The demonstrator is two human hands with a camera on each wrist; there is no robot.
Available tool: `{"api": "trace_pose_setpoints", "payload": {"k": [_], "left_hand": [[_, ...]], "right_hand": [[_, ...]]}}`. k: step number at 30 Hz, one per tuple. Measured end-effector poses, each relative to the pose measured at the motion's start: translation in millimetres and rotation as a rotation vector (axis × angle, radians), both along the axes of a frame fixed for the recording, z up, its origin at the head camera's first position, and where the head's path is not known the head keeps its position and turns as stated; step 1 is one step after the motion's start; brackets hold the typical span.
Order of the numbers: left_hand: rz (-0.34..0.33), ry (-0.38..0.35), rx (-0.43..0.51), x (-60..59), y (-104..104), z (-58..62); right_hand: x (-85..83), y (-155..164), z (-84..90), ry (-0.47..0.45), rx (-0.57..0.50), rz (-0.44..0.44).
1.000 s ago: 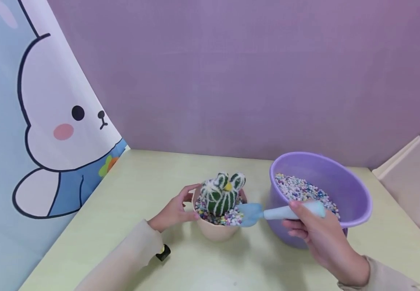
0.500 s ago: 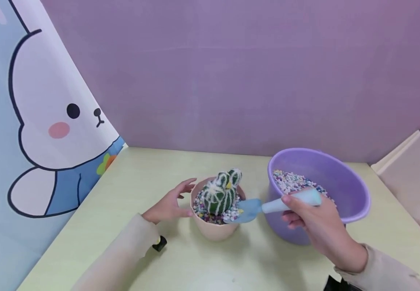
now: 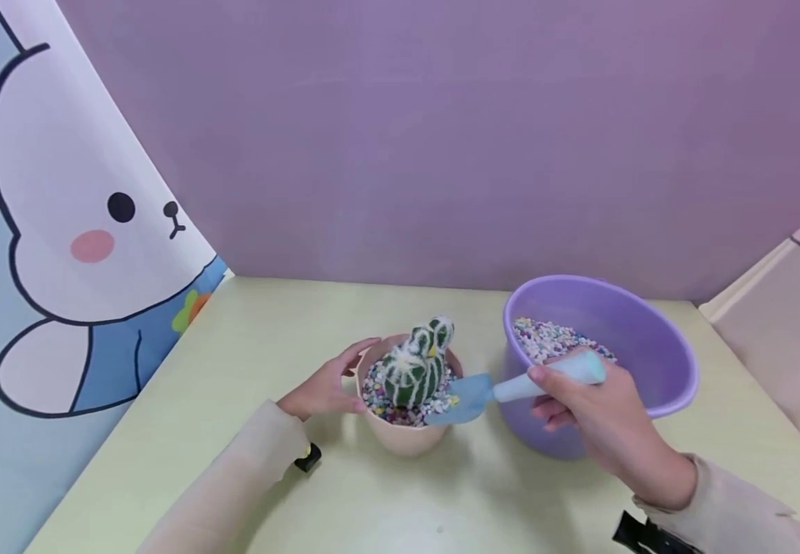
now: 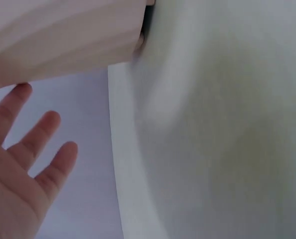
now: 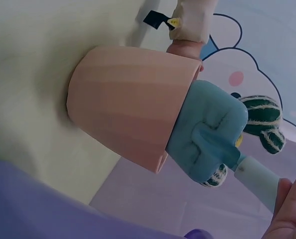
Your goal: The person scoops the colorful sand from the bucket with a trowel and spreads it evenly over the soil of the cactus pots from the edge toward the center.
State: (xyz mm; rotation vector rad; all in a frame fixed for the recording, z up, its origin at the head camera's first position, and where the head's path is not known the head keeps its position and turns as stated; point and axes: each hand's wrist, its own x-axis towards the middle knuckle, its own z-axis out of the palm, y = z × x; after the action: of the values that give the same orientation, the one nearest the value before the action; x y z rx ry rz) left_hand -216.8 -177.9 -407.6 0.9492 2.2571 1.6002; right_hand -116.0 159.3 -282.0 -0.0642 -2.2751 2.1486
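Note:
A pink pot (image 3: 403, 435) holds a green, white-ribbed cactus (image 3: 414, 368) set in coloured pebbles. My left hand (image 3: 331, 385) rests against the pot's left side with its fingers straight; the left wrist view shows the left hand (image 4: 23, 164) spread beside the pot (image 4: 63, 40). My right hand (image 3: 601, 419) grips the pale handle of a blue trowel (image 3: 465, 396), whose blade lies on the pot's right rim beside the cactus. The right wrist view shows the trowel (image 5: 208, 134) against the pot (image 5: 128, 99), with the cactus (image 5: 262, 119) behind it.
A purple basin (image 3: 649, 338) with coloured pebbles (image 3: 552, 338) stands right of the pot, touching my right hand. Everything sits on a pale green table (image 3: 268, 323). A purple wall is behind and a bunny-print panel (image 3: 81, 231) at the left.
My left hand lifted slightly off the pot, then came back to its side. The trowel blade dropped a little onto the pot's right rim. The head view shifted.

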Motion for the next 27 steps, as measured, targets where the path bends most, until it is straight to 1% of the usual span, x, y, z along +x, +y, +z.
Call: {"api": "trace_pose_setpoints", "payload": {"k": [3,8,12,17,20,22,25,27], "left_hand": [[0.027,0.007,-0.012,3.9,2,3.4],[0.087,-0.022,-0.027,11.3,5,7.4],[0.151,-0.04,-0.048,19.3,8,7.6],[0.207,-0.038,-0.047,29.2,11,5.4],[0.225,-0.026,-0.053,34.7,12,6.2],[0.228,-0.013,-0.063,36.1,10,7.9],[0.207,0.016,-0.072,31.8,4,9.4],[0.168,0.038,-0.063,25.7,-1,8.0]], "right_hand": [[1.0,1,3.1,0.017,0.021,0.0],[1.4,3,8.3,0.039,0.038,0.001],[2.0,5,12.2,0.057,0.039,0.008],[2.1,6,16.9,0.058,0.066,-0.001],[2.6,7,17.6,0.049,0.062,-0.002],[3.1,8,17.5,0.047,0.062,0.0],[3.6,8,17.3,0.046,0.08,0.005],[3.9,8,17.2,0.046,0.114,0.011]]}}
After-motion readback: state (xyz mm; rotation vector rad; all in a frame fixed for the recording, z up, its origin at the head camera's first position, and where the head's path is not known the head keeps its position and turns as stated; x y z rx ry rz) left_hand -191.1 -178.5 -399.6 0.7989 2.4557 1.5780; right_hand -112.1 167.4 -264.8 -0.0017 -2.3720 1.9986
